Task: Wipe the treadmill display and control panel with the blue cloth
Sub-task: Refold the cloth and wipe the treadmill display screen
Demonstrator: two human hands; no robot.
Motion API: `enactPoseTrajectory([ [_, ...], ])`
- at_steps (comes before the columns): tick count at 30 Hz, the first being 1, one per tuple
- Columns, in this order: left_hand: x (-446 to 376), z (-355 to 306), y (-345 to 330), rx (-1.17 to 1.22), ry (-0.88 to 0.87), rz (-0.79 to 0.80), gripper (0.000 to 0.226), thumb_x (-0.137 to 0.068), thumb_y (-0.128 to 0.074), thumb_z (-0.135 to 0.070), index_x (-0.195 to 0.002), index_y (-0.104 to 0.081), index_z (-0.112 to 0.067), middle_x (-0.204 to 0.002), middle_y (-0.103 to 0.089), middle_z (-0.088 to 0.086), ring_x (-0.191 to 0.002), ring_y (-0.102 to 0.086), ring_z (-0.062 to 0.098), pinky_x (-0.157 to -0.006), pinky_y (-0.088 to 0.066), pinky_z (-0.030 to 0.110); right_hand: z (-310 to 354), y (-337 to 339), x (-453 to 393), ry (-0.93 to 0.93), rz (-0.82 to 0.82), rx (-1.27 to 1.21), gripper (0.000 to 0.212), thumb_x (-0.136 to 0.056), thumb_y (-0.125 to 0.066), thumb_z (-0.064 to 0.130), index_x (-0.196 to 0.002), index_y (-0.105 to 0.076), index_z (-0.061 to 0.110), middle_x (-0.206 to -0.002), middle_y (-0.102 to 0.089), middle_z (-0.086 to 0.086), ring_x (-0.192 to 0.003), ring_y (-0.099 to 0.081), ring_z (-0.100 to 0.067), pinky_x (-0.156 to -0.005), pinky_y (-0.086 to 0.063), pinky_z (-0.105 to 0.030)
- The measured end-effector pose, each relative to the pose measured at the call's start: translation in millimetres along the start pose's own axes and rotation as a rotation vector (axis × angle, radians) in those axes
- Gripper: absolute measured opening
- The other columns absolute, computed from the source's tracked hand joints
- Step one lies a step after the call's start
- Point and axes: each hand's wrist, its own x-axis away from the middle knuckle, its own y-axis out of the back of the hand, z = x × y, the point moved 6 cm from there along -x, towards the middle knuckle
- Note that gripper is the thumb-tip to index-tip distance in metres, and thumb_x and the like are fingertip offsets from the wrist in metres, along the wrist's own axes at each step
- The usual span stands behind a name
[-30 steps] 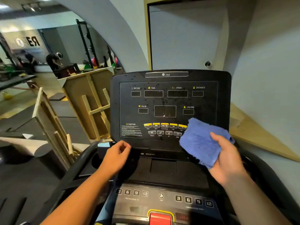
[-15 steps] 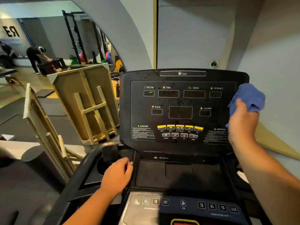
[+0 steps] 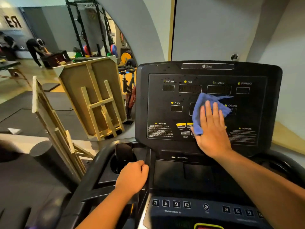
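Blue cloth [image 3: 207, 111] and right hand [image 3: 212, 131] hide centre readout, several buttons (labels unreadable).

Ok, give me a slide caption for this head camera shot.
Right hand presses blue cloth flat against treadmill display; left hand grips the console edge.

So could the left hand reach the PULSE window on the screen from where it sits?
Probably yes. The left hand grips the console's black edge below the black treadmill display panel, and nothing lies between it and the PULSE window; the blue cloth sits further right.
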Motion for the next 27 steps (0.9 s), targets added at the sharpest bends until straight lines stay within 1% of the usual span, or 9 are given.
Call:
enactPoseTrajectory([
  [3,0.6,0.1,0.2,-0.012,-0.01,-0.005,0.033,-0.098,-0.045,-0.037,-0.078,-0.058,-0.014,-0.07,-0.065,0.002,-0.07,-0.064,0.026,-0.07,-0.053,0.04,-38.4,-6.9,37.8,0.094,0.034,0.048,0.077,-0.103,-0.013,0.05,-0.157,-0.012,-0.005,-0.168,0.006,-0.02,-0.155,0.005,-0.036,-0.126,-0.004,-0.052],
  [7,0.7,0.7,1.0,-0.006,-0.023,-0.014,0.035,-0.097,-0.042,-0.04,-0.077,-0.06,-0.017,-0.071,-0.068,0.003,-0.069,-0.067,0.022,-0.072,-0.057,0.043,-81.9,15.1,5.3,-0.336,-0.01,-0.131,0.082,-0.1,-0.03,0.053,-0.158,-0.009,-0.001,-0.167,-0.008,-0.022,-0.155,-0.001,-0.038,-0.125,-0.009,-0.056],
  [10,0.4,1.8,0.9,-0.015,-0.019,-0.02,0.036,-0.096,-0.041,-0.041,-0.076,-0.06,-0.018,-0.069,-0.068,0.002,-0.067,-0.067,0.019,-0.072,-0.058,0.044,-50.2,30.3,-33.5,-0.466,-0.06,-0.133,0.084,-0.1,-0.029,0.056,-0.157,-0.011,-0.004,-0.165,-0.009,-0.027,-0.152,-0.004,-0.048,-0.122,-0.009,-0.063],
  [14,1.3,-2.4,1.3,-0.034,-0.02,-0.028,0.035,-0.098,-0.042,-0.039,-0.076,-0.06,-0.018,-0.067,-0.067,0.002,-0.065,-0.065,0.016,-0.07,-0.057,0.042,8.9,20.0,-40.5,-0.186,-0.041,-0.059,0.084,-0.099,-0.027,0.059,-0.158,-0.017,0.0,-0.166,-0.008,-0.024,-0.152,-0.001,-0.049,-0.123,0.001,-0.06],
  [16,1.6,-2.7,1.1,-0.039,-0.021,-0.024,0.035,-0.099,-0.042,-0.038,-0.076,-0.06,-0.019,-0.067,-0.066,0.001,-0.063,-0.065,0.015,-0.07,-0.057,0.042,26.4,7.8,-20.6,0.083,-0.023,0.014,0.084,-0.099,-0.028,0.06,-0.157,-0.021,0.0,-0.167,-0.009,-0.022,-0.153,0.0,-0.046,-0.124,-0.003,-0.06],
  [18,1.4,-2.8,0.9,-0.046,-0.026,-0.021,0.035,-0.1,-0.043,-0.037,-0.074,-0.058,-0.019,-0.065,-0.066,0.0,-0.062,-0.064,0.013,-0.068,-0.057,0.039,12.5,0.8,-3.4,0.214,-0.016,0.061,0.082,-0.099,-0.029,0.057,-0.157,-0.024,0.0,-0.167,-0.01,-0.02,-0.155,-0.002,-0.041,-0.124,-0.007,-0.057],
  [21,0.5,-2.3,1.7,-0.034,-0.028,-0.025,0.036,-0.1,-0.042,-0.037,-0.072,-0.055,-0.02,-0.066,-0.065,0.0,-0.062,-0.063,0.014,-0.067,-0.055,0.038,-25.1,7.4,-7.0,0.003,-0.018,0.032,0.081,-0.099,-0.027,0.055,-0.158,-0.02,-0.001,-0.168,-0.01,-0.019,-0.155,0.0,-0.039,-0.125,-0.006,-0.053],
  [24,-0.6,-1.2,0.6,-0.021,-0.023,-0.012,0.035,-0.1,-0.042,-0.038,-0.073,-0.057,-0.02,-0.068,-0.066,-0.001,-0.064,-0.064,0.014,-0.068,-0.055,0.037,-6.8,26.8,-46.0,-0.291,-0.062,-0.068,0.084,-0.099,-0.03,0.057,-0.157,-0.016,-0.001,-0.166,-0.011,-0.025,-0.152,-0.003,-0.048,-0.123,-0.006,-0.061],
  [27,-0.2,-0.6,-0.3,-0.007,-0.02,-0.004,0.034,-0.101,-0.042,-0.038,-0.073,-0.057,-0.023,-0.067,-0.065,-0.002,-0.062,-0.061,0.011,-0.059,-0.047,0.028,53.4,35.1,-79.0,-0.23,-0.072,-0.097,0.084,-0.1,-0.025,0.061,-0.159,-0.013,0.002,-0.166,-0.007,-0.027,-0.151,-0.002,-0.053,-0.121,-0.006,-0.066],
])
